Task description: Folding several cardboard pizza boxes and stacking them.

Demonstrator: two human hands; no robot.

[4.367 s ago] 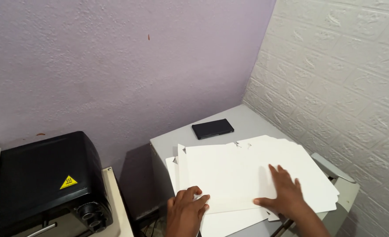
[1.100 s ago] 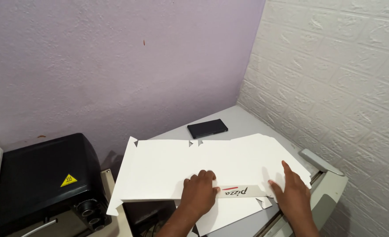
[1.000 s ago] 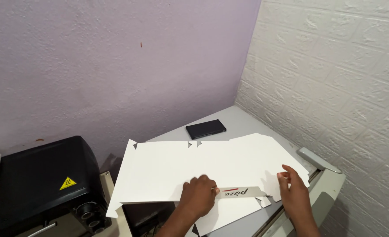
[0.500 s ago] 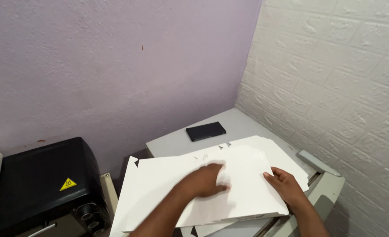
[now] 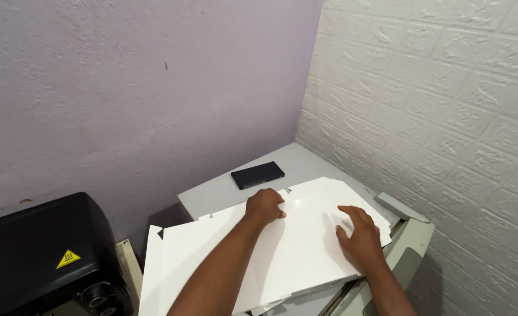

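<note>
Left hand (image 5: 264,206): loosely fisted, knuckles pressing the far edge of the white cardboard sheet (image 5: 282,251); it grips nothing that I can see.

Right hand (image 5: 359,234): fingers spread wide, palm flat on the sheet's right part.

White cardboard sheet: lies flat over the grey machine top (image 5: 224,196), its left end overhanging. A second ago I saw a folded strip showing its printed face at the near edge; now only plain white shows, so I judge the flap pressed down.

Black phone (image 5: 257,174): beyond the sheet, just apart.

Black device (image 5: 42,251): left of the sheet, yellow warning label.
</note>
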